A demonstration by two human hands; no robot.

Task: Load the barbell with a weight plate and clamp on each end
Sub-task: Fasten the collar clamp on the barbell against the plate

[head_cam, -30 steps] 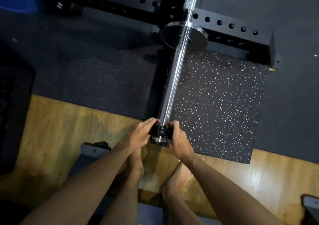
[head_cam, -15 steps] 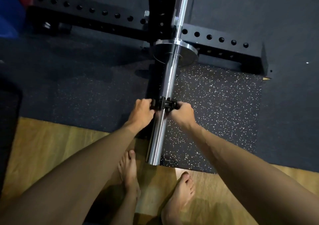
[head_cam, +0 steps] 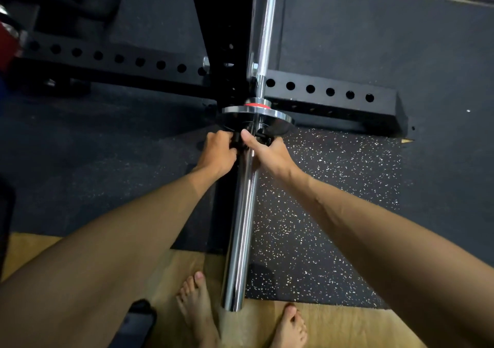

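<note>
A chrome barbell sleeve (head_cam: 242,227) runs from near my feet up toward the rack. A small dark weight plate (head_cam: 278,121) with a shiny rim sits on the sleeve against the collar. A black clamp (head_cam: 263,138) is on the sleeve right next to the plate, mostly hidden by my fingers. My left hand (head_cam: 217,151) grips the clamp from the left. My right hand (head_cam: 268,154) grips it from the right, thumb lying over the sleeve.
The black rack upright (head_cam: 224,35) and its holed base beam (head_cam: 328,93) lie just beyond the plate. A speckled rubber mat (head_cam: 334,187) and wooden floor (head_cam: 334,326) are below. My bare feet (head_cam: 197,307) stand by the sleeve's end. A red object (head_cam: 6,45) sits far left.
Both hands have slid the clamp up the sleeve, from its outer end to right against the weight plate. The view has moved closer to the rack.
</note>
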